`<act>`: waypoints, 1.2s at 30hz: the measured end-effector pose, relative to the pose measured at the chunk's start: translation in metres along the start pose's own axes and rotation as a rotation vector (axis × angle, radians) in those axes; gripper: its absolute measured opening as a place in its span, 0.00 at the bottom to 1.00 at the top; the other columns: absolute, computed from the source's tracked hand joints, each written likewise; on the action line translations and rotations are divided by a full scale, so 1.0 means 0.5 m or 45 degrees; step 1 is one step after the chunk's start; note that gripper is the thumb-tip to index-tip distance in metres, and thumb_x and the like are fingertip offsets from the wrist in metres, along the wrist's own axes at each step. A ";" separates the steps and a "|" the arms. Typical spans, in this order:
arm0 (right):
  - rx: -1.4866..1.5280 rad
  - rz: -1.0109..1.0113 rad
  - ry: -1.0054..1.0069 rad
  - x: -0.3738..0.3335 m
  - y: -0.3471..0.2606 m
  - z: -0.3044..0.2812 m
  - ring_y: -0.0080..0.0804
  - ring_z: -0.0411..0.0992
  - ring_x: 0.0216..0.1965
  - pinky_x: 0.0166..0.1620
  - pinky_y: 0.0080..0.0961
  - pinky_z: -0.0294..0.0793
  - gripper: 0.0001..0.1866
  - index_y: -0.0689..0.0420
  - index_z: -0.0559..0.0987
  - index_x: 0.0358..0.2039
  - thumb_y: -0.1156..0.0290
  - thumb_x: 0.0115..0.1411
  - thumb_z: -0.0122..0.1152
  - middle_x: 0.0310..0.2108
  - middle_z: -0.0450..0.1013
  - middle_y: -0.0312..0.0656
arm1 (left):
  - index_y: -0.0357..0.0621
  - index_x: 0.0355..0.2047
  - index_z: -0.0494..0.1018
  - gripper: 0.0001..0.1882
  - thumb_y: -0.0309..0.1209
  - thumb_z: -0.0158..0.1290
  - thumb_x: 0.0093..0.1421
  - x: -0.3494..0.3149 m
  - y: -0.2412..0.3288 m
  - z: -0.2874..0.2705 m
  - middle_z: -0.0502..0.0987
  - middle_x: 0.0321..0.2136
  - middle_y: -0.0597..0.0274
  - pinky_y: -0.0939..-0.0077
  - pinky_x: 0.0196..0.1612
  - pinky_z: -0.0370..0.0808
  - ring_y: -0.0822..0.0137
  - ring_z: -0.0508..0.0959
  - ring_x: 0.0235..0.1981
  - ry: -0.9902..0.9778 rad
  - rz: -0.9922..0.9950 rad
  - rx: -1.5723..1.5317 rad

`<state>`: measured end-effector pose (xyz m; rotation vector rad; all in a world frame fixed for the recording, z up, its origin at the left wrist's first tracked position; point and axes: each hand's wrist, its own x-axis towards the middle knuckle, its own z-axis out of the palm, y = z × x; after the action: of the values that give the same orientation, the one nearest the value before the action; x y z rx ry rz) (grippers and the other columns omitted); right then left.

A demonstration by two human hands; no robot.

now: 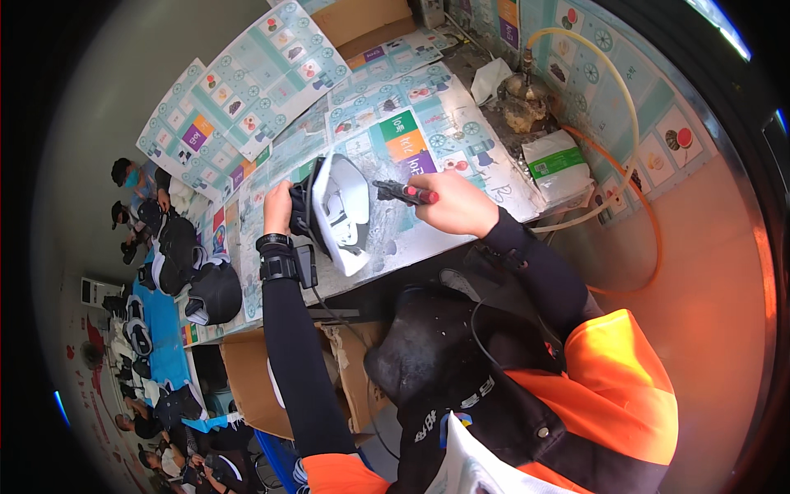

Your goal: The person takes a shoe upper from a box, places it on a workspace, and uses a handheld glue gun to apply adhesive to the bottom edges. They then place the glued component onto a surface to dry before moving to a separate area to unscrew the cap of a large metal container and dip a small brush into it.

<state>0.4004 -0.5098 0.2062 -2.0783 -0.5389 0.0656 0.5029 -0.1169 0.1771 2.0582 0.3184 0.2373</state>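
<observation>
My left hand (pixel 278 209) grips the black side of a cap (pixel 344 206), held tilted over the bench with its white inside facing right. The fingers are partly hidden behind the cap. My right hand (pixel 457 204) is closed around a small black tool with a red end (pixel 406 193), which looks like a spray gun. Its dark tip points left at the cap's white inside, a short gap away. A dark band and a small black device with a cable sit on my left wrist.
Printed sheets (pixel 247 82) cover the bench. A white and green packet (pixel 558 169) lies at its right edge, near a cream hose (pixel 629 99) and an orange hose (pixel 658 239). Black caps (pixel 216 292) pile up at left. A cardboard box (pixel 255 379) stands below; people sit far left.
</observation>
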 end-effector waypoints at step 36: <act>0.082 0.035 -0.039 0.051 -0.008 0.073 0.65 0.75 0.36 0.41 0.48 0.74 0.16 0.63 0.82 0.39 0.71 0.50 0.57 0.28 0.76 0.62 | 0.39 0.30 0.69 0.14 0.34 0.49 0.72 -0.085 -0.022 -0.018 0.65 0.26 0.74 0.80 0.35 0.63 0.79 0.63 0.31 -0.082 0.528 0.146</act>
<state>0.4126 -0.4688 0.1936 -2.0247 -0.5206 0.1296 0.4584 -0.1179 0.1704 2.2262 -0.1427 0.4097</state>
